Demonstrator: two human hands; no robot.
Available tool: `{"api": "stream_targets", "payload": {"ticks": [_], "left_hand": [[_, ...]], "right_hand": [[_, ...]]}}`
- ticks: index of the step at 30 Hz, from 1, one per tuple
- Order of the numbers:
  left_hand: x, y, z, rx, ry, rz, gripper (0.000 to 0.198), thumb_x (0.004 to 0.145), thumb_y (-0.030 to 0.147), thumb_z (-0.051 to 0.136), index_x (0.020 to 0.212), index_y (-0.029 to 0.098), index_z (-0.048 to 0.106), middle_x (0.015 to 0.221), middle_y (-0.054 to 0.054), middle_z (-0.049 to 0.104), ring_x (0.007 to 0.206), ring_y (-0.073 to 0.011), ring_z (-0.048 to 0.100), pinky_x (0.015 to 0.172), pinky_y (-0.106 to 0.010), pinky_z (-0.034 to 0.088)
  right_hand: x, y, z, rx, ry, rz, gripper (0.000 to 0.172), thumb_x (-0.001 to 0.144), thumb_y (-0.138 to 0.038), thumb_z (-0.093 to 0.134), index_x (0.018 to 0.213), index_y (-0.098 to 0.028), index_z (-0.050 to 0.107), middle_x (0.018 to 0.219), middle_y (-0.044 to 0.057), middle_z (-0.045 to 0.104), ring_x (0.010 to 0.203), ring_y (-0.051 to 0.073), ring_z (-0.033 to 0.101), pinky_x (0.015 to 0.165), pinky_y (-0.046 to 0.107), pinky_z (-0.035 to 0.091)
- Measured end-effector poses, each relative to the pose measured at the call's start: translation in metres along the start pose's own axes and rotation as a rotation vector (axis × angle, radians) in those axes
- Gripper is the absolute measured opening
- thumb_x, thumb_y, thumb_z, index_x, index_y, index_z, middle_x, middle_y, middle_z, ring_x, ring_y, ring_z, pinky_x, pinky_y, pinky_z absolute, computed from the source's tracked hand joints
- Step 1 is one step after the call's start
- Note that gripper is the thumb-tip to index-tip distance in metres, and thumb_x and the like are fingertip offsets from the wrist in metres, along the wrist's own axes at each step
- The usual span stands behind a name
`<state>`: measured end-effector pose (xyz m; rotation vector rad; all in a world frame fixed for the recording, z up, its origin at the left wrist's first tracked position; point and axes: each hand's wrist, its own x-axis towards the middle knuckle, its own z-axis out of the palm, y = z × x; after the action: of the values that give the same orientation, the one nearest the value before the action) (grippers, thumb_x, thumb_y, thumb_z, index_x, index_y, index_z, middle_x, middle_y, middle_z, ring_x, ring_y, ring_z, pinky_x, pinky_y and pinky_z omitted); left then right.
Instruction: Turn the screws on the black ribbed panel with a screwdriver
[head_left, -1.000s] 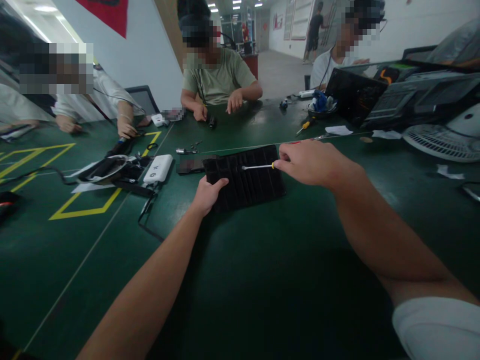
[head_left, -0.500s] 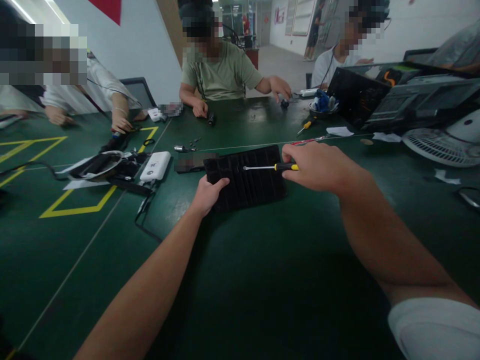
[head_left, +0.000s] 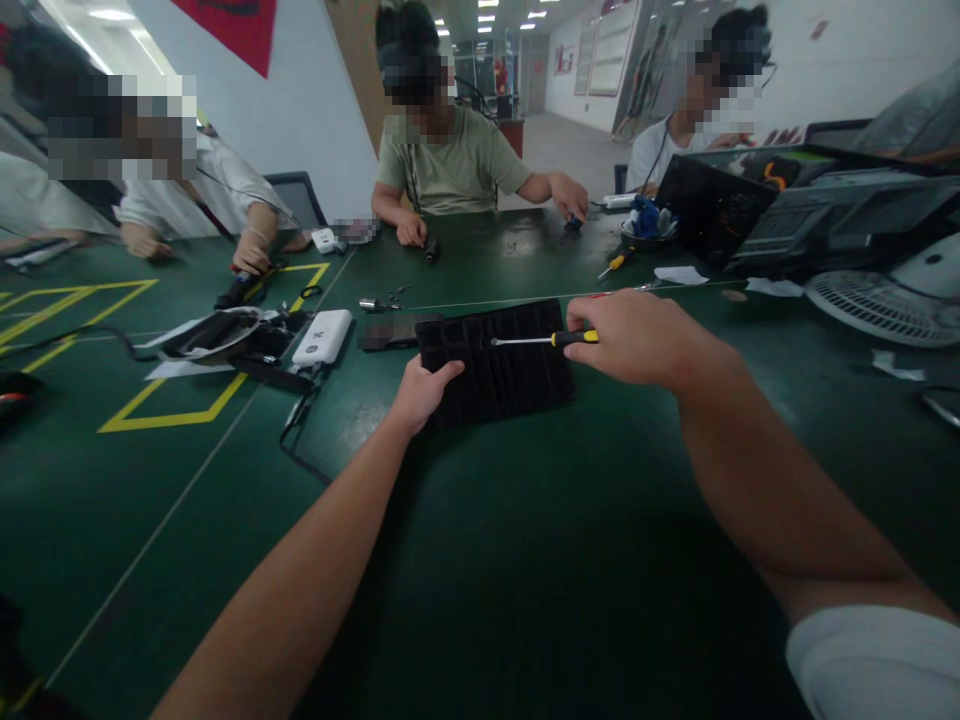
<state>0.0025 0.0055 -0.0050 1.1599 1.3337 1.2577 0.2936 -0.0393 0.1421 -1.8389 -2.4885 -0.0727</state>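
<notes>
A black ribbed rectangular panel (head_left: 499, 385) is held tilted above the green table (head_left: 525, 560). My left hand (head_left: 421, 393) grips its left edge, thumb on the face and the other fingers hidden behind. In my right hand (head_left: 637, 335) is a screwdriver with a yellow and black handle (head_left: 576, 339), its metal shaft pointing left across the panel. Whether the tip touches the panel I cannot tell. Behind the panel's left end lies a dark flat object (head_left: 390, 332), partly blurred. Beyond it are a small silver cylinder (head_left: 369, 304) and several tiny dark parts.
To the left, a white power bank (head_left: 322, 338) with a cable lies beside a strapped black device (head_left: 217, 335). Another yellow screwdriver (head_left: 615, 264) lies farther back. A white fan (head_left: 885, 308) and a computer case (head_left: 817, 215) occupy the right. Several people sit across the table.
The view has shifted slightly, so the surroundings sit a little more to the right and lower. Both hands, the panel and the screwdriver keep nearly the same arrangement.
</notes>
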Motion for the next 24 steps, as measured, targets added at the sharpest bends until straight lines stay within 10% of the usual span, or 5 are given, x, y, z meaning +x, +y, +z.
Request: {"api": "stream_targets", "payload": {"ticks": [24], "left_hand": [[0.0014,-0.0018,-0.0006,-0.002,0.013,0.001,0.047,0.062,0.039,0.091,0.102,0.018,0.076,0.104,-0.009,0.082,0.101,-0.0322,0.078,0.103,-0.053,0.062]], "right_hand": [[0.0024,-0.0057,-0.0039,-0.009,-0.122,0.054,0.054,0.109,-0.051,0.038,0.116,-0.019,0.08,0.124,0.021,0.079,0.115,0.043,0.072,0.084,0.05,0.053]]}}
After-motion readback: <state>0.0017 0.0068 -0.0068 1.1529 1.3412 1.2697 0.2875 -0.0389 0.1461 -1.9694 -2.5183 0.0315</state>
